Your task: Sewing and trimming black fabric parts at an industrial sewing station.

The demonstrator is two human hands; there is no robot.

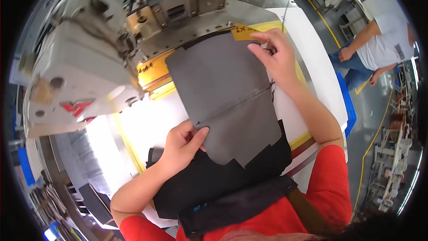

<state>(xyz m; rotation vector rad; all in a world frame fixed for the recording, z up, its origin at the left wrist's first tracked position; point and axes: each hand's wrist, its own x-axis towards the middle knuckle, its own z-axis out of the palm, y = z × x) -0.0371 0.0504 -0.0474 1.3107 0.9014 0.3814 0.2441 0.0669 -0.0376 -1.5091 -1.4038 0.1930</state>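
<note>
A grey sheet-like panel (216, 69) with a seam across it is spread out in front of me, over the machine's bright work surface and some black material (174, 192). On its left edge, just under the seam, my left hand (183, 145) pinches it between thumb and fingers. Up at the far right corner, my right hand (276, 56) has the panel's edge between thumb and forefinger, with the other fingers curled. The panel's near edge is notched and overlaps the black material.
A large white sewing machine head (76, 76) stands close on the left. Metal clamp parts (178, 11) run along the far side, beside a yellow marked strip (156, 71). Right of the white table (318, 62) are a blue bin (347, 102) and a standing person (379, 44).
</note>
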